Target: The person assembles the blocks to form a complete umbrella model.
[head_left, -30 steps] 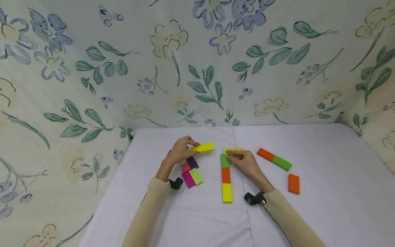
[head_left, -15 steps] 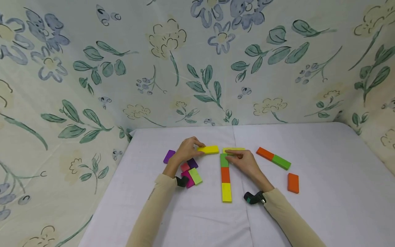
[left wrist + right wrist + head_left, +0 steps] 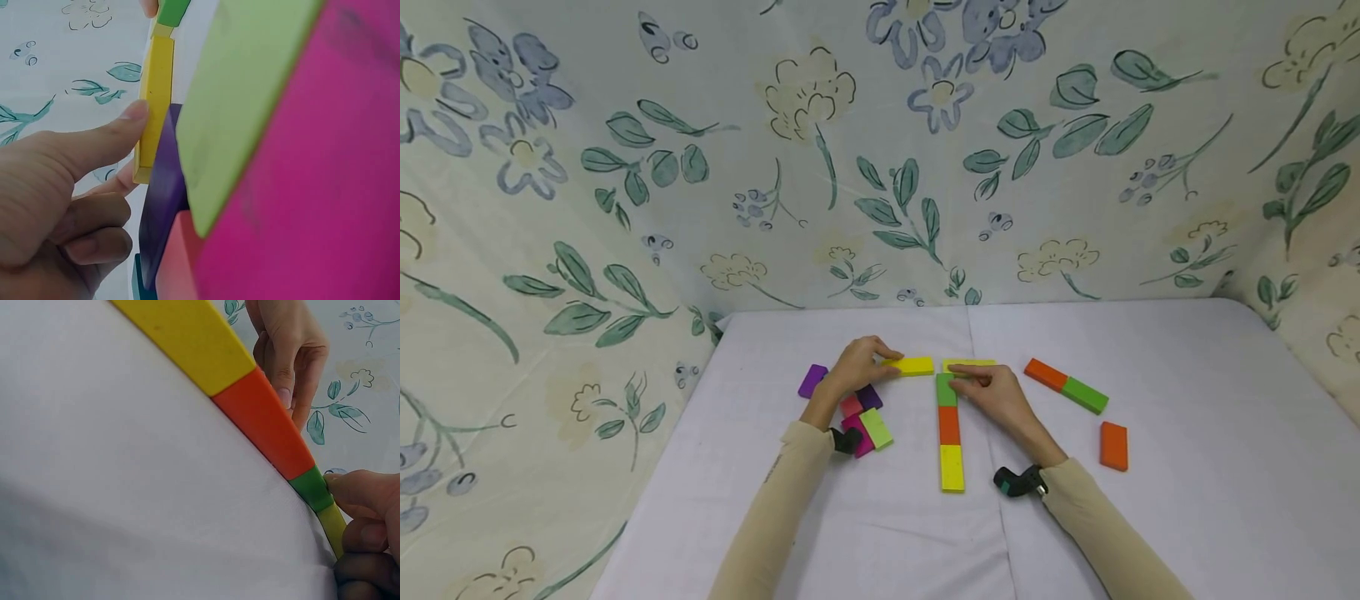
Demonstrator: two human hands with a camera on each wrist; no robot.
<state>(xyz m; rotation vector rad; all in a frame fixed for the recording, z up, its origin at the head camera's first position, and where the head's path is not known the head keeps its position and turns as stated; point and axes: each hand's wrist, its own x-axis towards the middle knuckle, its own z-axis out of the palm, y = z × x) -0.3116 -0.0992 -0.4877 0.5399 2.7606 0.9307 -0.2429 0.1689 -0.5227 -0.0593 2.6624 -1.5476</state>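
Observation:
My left hand [image 3: 861, 367] pinches the end of a yellow block [image 3: 916, 367] between thumb and fingers, low over the table. Its other end points at a second yellow block [image 3: 977, 363], lying crosswise, with a narrow gap between them in the head view. Below that crosswise piece runs a straight column: a green block [image 3: 947, 392], an orange block [image 3: 950, 426] and a yellow block [image 3: 952, 469], end to end. My right hand [image 3: 996, 396] has its thumb on the green block and its index finger over the crosswise yellow block's left end, other fingers curled.
Left of the column lies a cluster with magenta [image 3: 854, 433], lime [image 3: 876, 428], pink [image 3: 851, 406] and dark purple [image 3: 870, 397] blocks, beside a violet block [image 3: 812, 381]. To the right are an orange-and-green pair [image 3: 1066, 386] and an orange block [image 3: 1114, 447]. Floral cloth [image 3: 880, 167] hangs behind.
My left hand has carried its yellow block rightward and slightly down toward the crosswise block, uncovering the violet block behind the wrist. The right hand has stayed in place.

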